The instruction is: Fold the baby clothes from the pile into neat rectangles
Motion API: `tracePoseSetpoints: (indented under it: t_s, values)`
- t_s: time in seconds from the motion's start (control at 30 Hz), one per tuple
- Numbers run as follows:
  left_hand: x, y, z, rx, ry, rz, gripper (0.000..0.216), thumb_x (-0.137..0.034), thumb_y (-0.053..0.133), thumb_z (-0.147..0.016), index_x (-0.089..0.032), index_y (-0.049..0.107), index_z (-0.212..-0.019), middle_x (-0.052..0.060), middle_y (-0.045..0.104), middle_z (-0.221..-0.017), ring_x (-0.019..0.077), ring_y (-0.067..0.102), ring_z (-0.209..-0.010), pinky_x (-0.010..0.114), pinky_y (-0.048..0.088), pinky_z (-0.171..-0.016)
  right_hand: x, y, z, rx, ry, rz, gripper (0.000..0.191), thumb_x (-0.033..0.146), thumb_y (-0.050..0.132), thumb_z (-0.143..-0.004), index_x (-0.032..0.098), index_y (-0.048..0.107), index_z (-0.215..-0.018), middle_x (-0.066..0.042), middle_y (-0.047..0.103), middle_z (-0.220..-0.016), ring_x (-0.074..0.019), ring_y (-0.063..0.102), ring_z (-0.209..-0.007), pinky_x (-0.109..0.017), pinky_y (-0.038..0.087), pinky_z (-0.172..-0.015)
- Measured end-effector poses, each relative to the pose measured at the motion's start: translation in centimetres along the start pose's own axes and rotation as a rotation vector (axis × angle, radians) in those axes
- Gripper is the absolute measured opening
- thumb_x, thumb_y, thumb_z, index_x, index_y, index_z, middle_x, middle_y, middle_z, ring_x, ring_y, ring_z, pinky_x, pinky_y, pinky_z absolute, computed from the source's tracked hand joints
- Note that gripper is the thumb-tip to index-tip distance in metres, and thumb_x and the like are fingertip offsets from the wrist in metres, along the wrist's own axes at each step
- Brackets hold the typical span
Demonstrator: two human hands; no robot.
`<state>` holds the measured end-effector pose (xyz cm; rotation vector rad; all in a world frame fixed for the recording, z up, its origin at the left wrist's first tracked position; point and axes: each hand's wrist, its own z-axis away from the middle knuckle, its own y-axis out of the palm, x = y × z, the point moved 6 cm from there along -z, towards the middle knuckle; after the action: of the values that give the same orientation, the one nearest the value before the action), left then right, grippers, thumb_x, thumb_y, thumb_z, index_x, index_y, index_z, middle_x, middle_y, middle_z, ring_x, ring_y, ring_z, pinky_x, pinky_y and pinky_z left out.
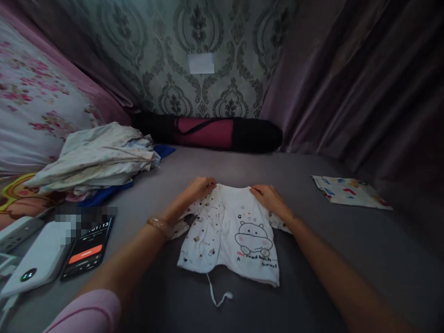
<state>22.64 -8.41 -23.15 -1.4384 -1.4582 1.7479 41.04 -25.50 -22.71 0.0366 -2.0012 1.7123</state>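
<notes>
A small white baby shirt (231,231) lies spread on the grey surface, neck edge away from me. Its left part carries a scattered print, and a cartoon hippo with lettering decorates the right part. A white tie string (212,293) trails from the lower hem. My left hand (202,187), with a bangle on the wrist, pinches the shirt at the left shoulder by the neckline. At the opposite shoulder, my right hand (268,198) pinches the fabric too. Both sleeves lie partly under my hands and forearms.
A heap of clothes (100,157) sits at the left. Nearer are a phone (88,247), a white power bank (41,259) and a power strip (21,233). One folded printed cloth (350,192) lies at the right. A black and maroon long bag (208,133) rests against the wall.
</notes>
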Motion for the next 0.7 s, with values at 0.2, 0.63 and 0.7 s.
tracePoseSetpoints:
  t_s: [0.2,0.63,0.7]
  values:
    - [1.5,0.2,-2.2,-0.030,-0.043,-0.063,0.033,-0.037,0.040,-0.092,-0.021,0.066,-0.105,0.007,0.069,-0.081,0.0181,0.062,-0.075,0.025,0.042,-0.066,-1.1,0.6,-1.6,-0.002,0.014,0.111,0.036,0.038,0.037,-0.097,0.023,0.067,-0.111,-0.006,0.070,-0.111,-0.0208,0.063,-0.099,-0.026,0.044,-0.079]
    - [2.9,0.7,-5.5,0.003,-0.034,-0.117,0.034,-0.036,0.039,-0.092,-0.021,0.066,-0.104,0.008,0.070,-0.086,0.0204,0.063,-0.079,0.026,0.041,-0.067,-1.6,1.0,-4.6,0.059,0.009,0.335,0.040,0.040,0.029,-0.100,0.023,0.061,-0.118,-0.008,0.067,-0.114,-0.0239,0.062,-0.101,-0.031,0.042,-0.080]
    - [3.0,0.9,-5.8,0.005,-0.038,-0.111,0.032,-0.035,0.040,-0.091,-0.020,0.067,-0.102,0.008,0.070,-0.086,0.0193,0.063,-0.078,0.026,0.041,-0.067,-1.7,1.2,-4.8,0.067,0.023,0.341,0.041,0.040,0.028,-0.100,0.023,0.060,-0.118,-0.010,0.067,-0.113,-0.0239,0.063,-0.099,-0.031,0.042,-0.080]
